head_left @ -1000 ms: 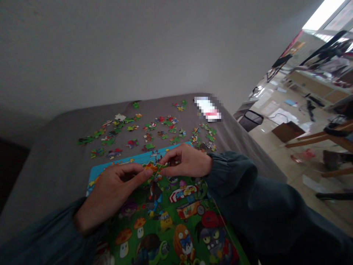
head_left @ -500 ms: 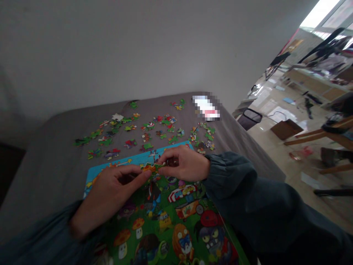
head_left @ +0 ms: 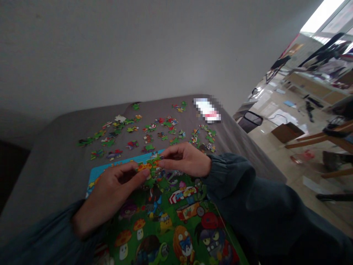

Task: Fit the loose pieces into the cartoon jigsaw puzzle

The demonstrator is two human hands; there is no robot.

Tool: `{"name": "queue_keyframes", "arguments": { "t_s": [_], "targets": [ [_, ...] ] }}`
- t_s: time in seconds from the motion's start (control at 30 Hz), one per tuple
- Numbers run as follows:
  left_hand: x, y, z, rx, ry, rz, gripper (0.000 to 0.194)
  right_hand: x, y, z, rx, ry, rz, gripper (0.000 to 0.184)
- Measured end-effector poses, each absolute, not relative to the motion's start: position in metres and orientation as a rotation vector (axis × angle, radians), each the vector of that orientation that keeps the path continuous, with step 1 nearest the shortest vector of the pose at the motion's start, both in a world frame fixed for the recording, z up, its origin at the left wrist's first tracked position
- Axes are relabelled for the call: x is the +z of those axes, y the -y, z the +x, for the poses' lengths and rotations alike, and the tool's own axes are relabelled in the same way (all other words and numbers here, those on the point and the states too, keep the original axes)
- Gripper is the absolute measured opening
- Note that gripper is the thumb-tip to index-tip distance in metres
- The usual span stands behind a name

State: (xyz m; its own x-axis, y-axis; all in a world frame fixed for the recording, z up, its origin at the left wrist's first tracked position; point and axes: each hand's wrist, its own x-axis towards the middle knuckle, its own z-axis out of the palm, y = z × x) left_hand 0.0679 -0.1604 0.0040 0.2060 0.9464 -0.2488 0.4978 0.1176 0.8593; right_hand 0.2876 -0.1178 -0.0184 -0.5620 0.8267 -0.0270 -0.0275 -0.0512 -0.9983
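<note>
Pinching orange-and-green jigsaw piece (head_left: 149, 165) between narrowly closed fingers of left hand (head_left: 110, 191) and right hand (head_left: 187, 160), right at top edge of cartoon puzzle (head_left: 165, 235). Loose pieces (head_left: 109, 142) lying scattered beyond, on grey cloth (head_left: 55, 165).

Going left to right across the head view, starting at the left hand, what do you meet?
left hand → orange-and-green jigsaw pieces → right hand → dark teal sleeve → cardboard box on the floor
</note>
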Motion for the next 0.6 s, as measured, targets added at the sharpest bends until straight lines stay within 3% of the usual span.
{"name": "queue_keyframes", "arguments": {
  "t_s": [0.2,0.4,0.6],
  "targets": [
    [0.007,0.161,0.069,0.632,-1.500,1.533,0.047,-0.010,0.123,0.287,1.760,1.390,-0.734,0.025],
    [0.004,0.159,0.068,0.555,-1.385,1.564,0.047,0.010,0.127,0.289,1.980,0.773,-0.537,0.015],
    [0.003,0.163,0.070,0.529,-1.214,1.665,0.042,0.015,0.132,0.283,2.008,0.533,-0.548,0.021]
  ]
}}
